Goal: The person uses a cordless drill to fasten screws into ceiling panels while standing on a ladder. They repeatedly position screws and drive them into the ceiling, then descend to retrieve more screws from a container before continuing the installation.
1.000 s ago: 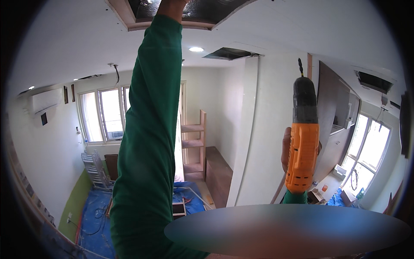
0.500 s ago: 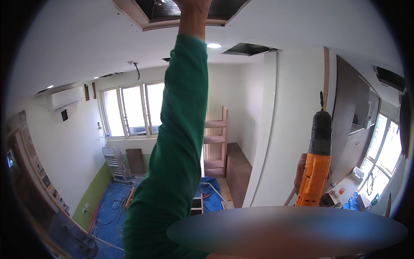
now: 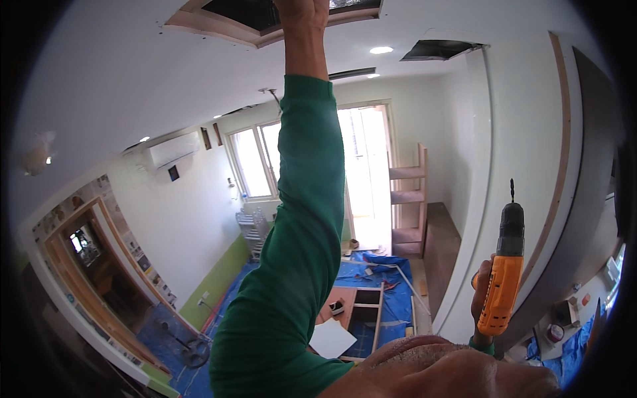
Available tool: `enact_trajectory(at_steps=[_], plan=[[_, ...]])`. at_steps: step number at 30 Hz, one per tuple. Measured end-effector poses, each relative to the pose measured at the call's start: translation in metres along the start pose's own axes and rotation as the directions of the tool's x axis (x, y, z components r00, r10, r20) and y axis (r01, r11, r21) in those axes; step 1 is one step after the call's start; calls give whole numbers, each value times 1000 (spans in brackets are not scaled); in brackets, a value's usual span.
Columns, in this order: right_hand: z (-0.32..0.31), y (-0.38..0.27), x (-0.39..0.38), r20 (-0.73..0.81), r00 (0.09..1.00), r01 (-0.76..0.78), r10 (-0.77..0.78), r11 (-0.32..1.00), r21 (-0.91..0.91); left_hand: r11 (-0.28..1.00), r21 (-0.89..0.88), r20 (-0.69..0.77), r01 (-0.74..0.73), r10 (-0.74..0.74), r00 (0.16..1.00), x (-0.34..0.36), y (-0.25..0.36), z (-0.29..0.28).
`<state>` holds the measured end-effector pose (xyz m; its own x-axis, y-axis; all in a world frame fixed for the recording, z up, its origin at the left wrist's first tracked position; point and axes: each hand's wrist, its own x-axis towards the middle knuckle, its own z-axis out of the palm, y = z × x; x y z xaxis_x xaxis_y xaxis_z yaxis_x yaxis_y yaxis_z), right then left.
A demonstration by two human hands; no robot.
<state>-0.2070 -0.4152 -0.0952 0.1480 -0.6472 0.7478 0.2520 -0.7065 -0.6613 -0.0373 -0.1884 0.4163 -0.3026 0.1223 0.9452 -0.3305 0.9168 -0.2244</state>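
Overhead, I saw the left hand (image 3: 304,13) raised to the wood-framed hatch (image 3: 219,31), its green sleeve (image 3: 306,192) crossing the middle of my view. The top edge cut off its fingers, so I could not tell whether they gripped anything. Lower down, I had the right hand (image 3: 479,298) wrapped round the drill (image 3: 501,292), which was orange and black. It stood nearly upright, its bit (image 3: 512,190) pointing up, in front of the pale wall (image 3: 517,132). Between the two hands, a lit lamp (image 3: 381,50) sat in the ceiling near a second opening (image 3: 438,50). Farther back I made out shelves (image 3: 406,198) beside a bright doorway (image 3: 363,166). Below, a blue sheet (image 3: 396,330) covered part of the floor, and a white panel (image 3: 333,339) showed just past the sleeve. An air conditioner (image 3: 174,148) hung off to the left.
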Motion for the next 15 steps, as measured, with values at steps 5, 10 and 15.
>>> enact_trajectory(at_steps=[5,10,15], plan=[[40,69,-38,48,999,-25,18,991,134,996,82,30,-18,16,999,13,5,-18],[46,96,-42,306,908,-418,286,636,648,997,77,20,3,-4,1000,15,7,-27],[38,65,-40,42,997,50,-59,981,188,997,43,-40,60,-58,997,0,2,-11]])
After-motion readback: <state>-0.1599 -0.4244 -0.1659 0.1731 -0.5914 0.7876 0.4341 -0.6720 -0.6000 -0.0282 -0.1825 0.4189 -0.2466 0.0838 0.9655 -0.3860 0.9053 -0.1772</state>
